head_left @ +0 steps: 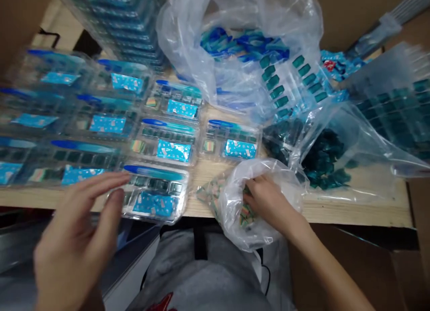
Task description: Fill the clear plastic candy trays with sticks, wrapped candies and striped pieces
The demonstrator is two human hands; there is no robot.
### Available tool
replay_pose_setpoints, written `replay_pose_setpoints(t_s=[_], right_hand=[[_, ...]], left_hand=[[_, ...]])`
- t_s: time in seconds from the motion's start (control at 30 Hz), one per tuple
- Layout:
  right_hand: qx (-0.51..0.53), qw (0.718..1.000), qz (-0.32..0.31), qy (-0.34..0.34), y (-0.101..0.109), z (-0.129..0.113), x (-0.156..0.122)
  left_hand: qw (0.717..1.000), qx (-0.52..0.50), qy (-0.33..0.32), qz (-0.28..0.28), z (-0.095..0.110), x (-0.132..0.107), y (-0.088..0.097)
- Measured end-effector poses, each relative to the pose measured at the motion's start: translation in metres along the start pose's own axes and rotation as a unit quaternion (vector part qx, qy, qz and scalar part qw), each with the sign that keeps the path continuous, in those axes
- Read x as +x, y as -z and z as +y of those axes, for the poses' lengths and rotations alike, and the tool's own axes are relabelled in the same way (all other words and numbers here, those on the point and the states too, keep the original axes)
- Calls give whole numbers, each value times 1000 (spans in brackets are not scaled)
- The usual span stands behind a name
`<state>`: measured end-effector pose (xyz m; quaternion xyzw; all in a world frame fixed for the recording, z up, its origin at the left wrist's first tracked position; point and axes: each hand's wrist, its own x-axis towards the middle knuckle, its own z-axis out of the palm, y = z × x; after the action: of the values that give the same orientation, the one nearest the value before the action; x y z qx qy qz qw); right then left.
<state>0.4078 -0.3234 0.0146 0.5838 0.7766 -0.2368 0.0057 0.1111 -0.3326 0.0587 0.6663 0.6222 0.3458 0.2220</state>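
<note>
My right hand (267, 196) reaches into an open clear plastic bag (235, 230) of small striped, multicoloured blocks (247, 214). Its fingers are bent, their tips hidden among the blocks, so I cannot see whether they hold one. My left hand (79, 239) is open, thumb and fingers apart, at the left edge of a clear plastic blister tray (181, 208) near the table's front edge. In that tray lie a blue pen-shaped piece (157, 171), several dark teal squares (163, 186) and a blue patterned packet (154, 204). Behind it, another tray (168, 140) also shows a striped block (137, 146).
More filled trays (107, 109) cover the table's left side, with a tall stack of trays (117, 28) behind. At the back stands a large bag of blue pieces (245, 44). To the right are a bag of dark teal pieces (325, 158) and teal-dotted strips (275, 84).
</note>
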Motion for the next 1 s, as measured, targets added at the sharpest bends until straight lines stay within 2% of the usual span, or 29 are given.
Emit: replay_pose_setpoints(t_s=[0.07,0.13,0.2,0.27,0.37,0.57,0.67,0.73,0.8,0.9,1.0], right_hand=[[13,1000,5,4,0,0,1],[26,1000,13,3,-1,1,1],[40,999,18,2,-3,2,0],[56,998,23,5,-5,4,-1],[85,996,25,18,-6,7,-2],[135,989,35,45,4,8,-7],[203,974,73,64,13,8,-21],[296,947,114,57,19,8,-34],[405,901,154,29,24,8,-46],[564,801,197,-26,28,6,-58],[685,698,207,-43,26,3,-60]], left_hand=[[999,-19,-35,-23,24,1,-15],[992,-42,-74,-88,44,2,-27],[978,-64,-125,-155,58,4,-37],[963,-79,-166,-198,66,7,-45],[955,-104,-185,-206,71,12,-54],[955,-128,-153,-218,70,15,-61],[957,-137,-140,-212,72,17,-66],[956,-147,-136,-215,76,18,-71],[950,-160,-140,-228,81,20,-77],[934,-162,-165,-271,89,21,-86],[920,-163,-180,-306,96,20,-94]])
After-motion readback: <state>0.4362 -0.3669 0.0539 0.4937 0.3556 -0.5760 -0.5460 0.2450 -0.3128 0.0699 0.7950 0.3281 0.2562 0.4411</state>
